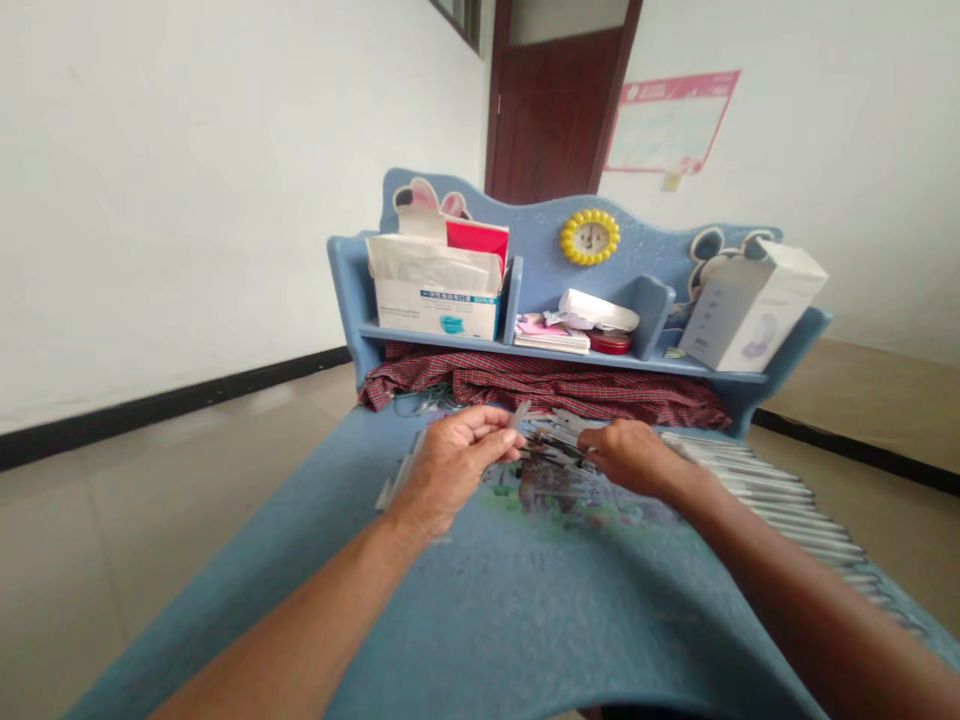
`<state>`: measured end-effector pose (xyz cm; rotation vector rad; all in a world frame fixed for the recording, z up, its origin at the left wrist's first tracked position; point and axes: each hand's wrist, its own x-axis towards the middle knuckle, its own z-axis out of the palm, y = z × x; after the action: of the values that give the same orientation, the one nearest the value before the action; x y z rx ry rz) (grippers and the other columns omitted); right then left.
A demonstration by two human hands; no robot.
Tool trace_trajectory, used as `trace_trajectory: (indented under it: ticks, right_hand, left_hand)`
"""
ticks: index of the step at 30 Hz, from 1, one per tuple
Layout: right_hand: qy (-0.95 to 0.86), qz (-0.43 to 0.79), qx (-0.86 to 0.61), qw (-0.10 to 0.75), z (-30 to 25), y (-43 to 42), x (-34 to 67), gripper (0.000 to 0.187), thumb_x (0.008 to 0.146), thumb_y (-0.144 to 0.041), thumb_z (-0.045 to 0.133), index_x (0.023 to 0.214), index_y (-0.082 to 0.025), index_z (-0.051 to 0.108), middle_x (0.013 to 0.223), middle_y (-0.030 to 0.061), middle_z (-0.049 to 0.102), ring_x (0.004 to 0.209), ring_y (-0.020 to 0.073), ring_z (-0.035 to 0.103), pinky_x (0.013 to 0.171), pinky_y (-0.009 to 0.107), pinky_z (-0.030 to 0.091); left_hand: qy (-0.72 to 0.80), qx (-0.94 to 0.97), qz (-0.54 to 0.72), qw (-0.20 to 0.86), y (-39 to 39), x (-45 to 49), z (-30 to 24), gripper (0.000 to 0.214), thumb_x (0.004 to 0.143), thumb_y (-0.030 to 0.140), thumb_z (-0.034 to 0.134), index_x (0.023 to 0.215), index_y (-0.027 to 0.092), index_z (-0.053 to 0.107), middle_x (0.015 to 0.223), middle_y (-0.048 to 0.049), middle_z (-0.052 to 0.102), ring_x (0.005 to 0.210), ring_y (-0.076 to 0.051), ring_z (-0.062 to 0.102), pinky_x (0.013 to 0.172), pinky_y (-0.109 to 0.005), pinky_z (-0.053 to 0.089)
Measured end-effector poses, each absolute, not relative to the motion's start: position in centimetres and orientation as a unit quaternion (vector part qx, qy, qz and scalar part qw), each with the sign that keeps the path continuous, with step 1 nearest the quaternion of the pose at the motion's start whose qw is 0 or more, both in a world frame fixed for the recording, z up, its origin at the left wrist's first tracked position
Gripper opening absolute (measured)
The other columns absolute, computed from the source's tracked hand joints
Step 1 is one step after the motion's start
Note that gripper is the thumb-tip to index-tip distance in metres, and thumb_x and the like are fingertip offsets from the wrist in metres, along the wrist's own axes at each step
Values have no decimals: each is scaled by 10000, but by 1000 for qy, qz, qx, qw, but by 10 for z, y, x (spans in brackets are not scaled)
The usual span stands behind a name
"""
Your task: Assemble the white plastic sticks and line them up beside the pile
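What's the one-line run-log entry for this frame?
left hand: pinches thin grey metal strip | right hand: on pile of grey metal pieces, grip unclear | surface: blue desk

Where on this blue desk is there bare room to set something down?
Bare: the near blue desk between the forearms, and its left edge. Crowded: around the left hand and right hand, the grey strips on the right, the checked cloth behind.

White walls (187,150) and a beige tiled floor (112,520) surround a blue desk (525,620) — dark door (551,110) (pink poster (667,120) beside it) behind.
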<state>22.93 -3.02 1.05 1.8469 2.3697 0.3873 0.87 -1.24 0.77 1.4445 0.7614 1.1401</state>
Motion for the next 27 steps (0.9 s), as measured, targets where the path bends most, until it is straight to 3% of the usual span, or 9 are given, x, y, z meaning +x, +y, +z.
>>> trace_trajectory:
  ticks: [4, 14, 21, 27]
  right_hand:
    - [786, 132, 591, 123, -9, -22, 228, 301, 812, -135, 372, 965, -181, 626, 811, 128, 677, 734, 240, 641, 584, 293, 403]
    - [794, 116, 579, 141, -16, -16, 221, 329, 783, -58, 371, 962, -156, 629, 849, 142, 675, 800, 270, 647, 654, 349, 455]
    - [826, 69, 558, 47, -10, -24, 194, 285, 862, -302, 387, 1020, -212, 607, 857, 96, 677, 808, 223, 635, 674, 290, 429]
    - [836, 39, 547, 6, -16, -13, 168, 309, 836, -346, 432, 1022, -171, 606, 914, 122, 673, 842, 225, 627, 691, 287, 425]
  left_hand:
    - [319, 625, 463, 542, -11, 8, 7, 173, 712, 222, 615, 859, 131, 609, 732, -30, 677, 640, -124, 615, 642, -256, 479]
    - [348, 650, 432, 519, -10, 8, 3, 194, 711, 218, 595, 880, 124, 611, 747, -51, 694, 609, -124, 619, 617, -259, 482]
    - [350, 663, 427, 506, -9, 8, 2, 178, 702, 227, 590, 850, 130, 611, 727, -44, 688, 617, -127, 617, 612, -255, 483]
    - [356, 675, 419, 492, -8, 7, 2, 164, 704, 216, 580, 838, 133, 623, 719, -31, 683, 616, -118, 610, 617, -242, 479]
